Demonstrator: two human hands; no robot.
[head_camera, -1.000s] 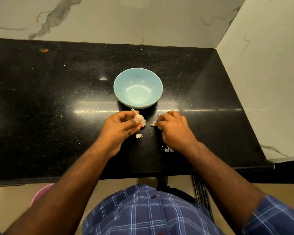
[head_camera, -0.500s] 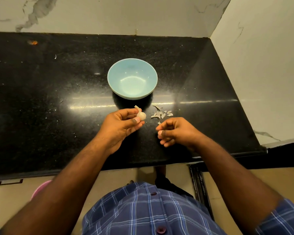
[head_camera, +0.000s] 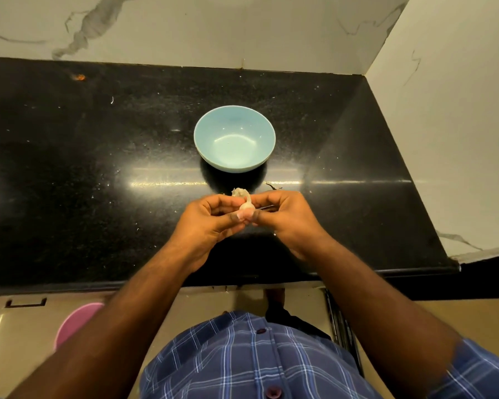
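The right hand (head_camera: 285, 217) has joined the left hand (head_camera: 211, 220), both hands pinching the garlic clove (head_camera: 246, 204) between them.

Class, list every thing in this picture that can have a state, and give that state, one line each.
garlic clove: held between both hands, skin partly peeled, a curl of skin sticking up.
left hand: pinches the clove.
right hand: pinches the clove.
bowl: upright on the countertop, beyond the hands.
peel scrap: lies loose on the countertop, near the right hand.

Bowl (head_camera: 234, 138) behind hands — on counter (head_camera: 98, 168)
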